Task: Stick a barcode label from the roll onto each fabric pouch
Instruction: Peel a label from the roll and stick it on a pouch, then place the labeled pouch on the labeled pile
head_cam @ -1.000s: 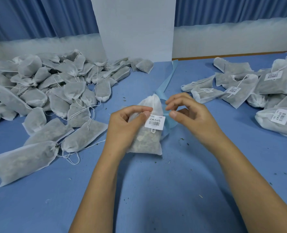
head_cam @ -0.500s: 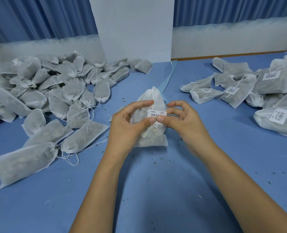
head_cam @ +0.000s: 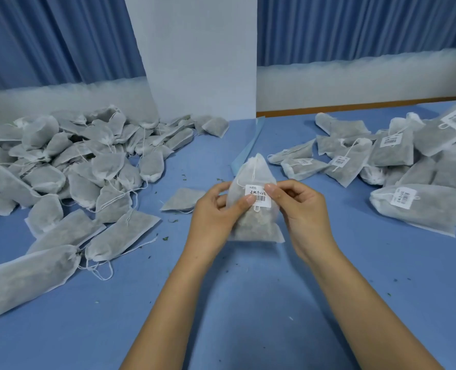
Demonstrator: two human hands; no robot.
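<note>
A white fabric pouch with dried herbs inside is held upright above the blue table, at the centre. My left hand grips its left side, thumb pressing the lower left of the white barcode label on its front. My right hand holds the pouch's right side, thumb on the label's upper right corner. A blue strip of label backing trails away behind the pouch; the roll itself is hidden.
A big heap of unlabelled pouches fills the left of the blue table. Labelled pouches lie piled at the right. One flat pouch lies just left of my left hand. A white pillar stands behind.
My right hand came in from beside the pouch and took hold of its right side. Both thumbs now sit on the label, and the pouch has risen slightly.
</note>
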